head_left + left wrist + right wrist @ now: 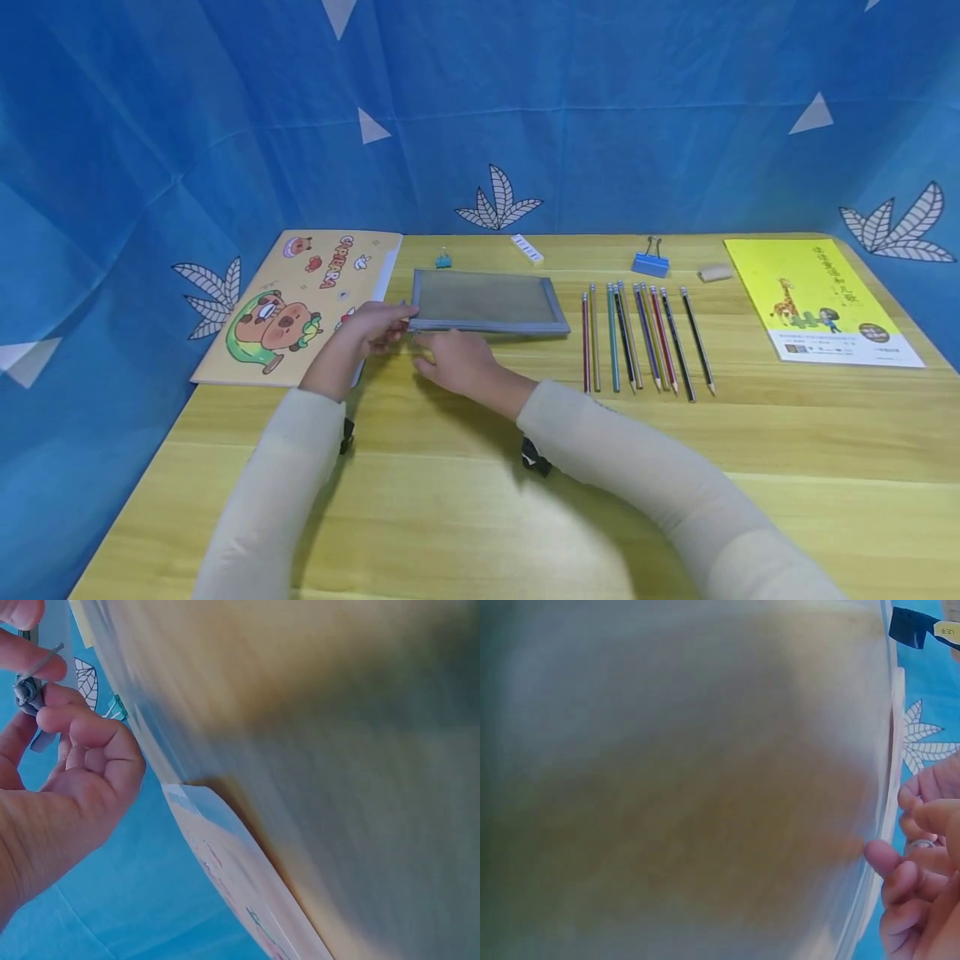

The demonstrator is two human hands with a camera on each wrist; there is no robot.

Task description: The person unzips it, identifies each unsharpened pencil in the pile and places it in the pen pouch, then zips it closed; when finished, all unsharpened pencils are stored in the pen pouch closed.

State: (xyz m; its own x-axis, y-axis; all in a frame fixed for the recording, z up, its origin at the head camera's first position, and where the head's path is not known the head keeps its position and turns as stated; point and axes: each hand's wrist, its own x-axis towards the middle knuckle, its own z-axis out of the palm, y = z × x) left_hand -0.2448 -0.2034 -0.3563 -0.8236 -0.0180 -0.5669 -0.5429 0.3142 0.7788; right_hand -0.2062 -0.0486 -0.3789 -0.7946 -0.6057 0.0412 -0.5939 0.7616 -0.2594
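Observation:
A grey mesh zipper pouch (487, 298) lies flat at the middle of the wooden table, its zipper edge toward me. At the pouch's near left corner, my left hand (375, 325) pinches the end of the zipper edge between thumb and fingers. My right hand (459, 362) is just beside it, index finger stretched to the small zipper pull (46, 661) and thumb held apart. In the left wrist view, the left hand (82, 750) has its fingers curled at the grey zipper end (28, 694). The right wrist view has both hands crowded at the right edge.
A capybara folder (300, 308) lies left, partly behind the left hand. Several pencils (637, 337) lie in a row right of the pouch. Beyond are a teal clip (443, 260), a white block (527, 249), a blue binder clip (650, 264), an eraser-like piece (715, 272) and a yellow book (821, 292).

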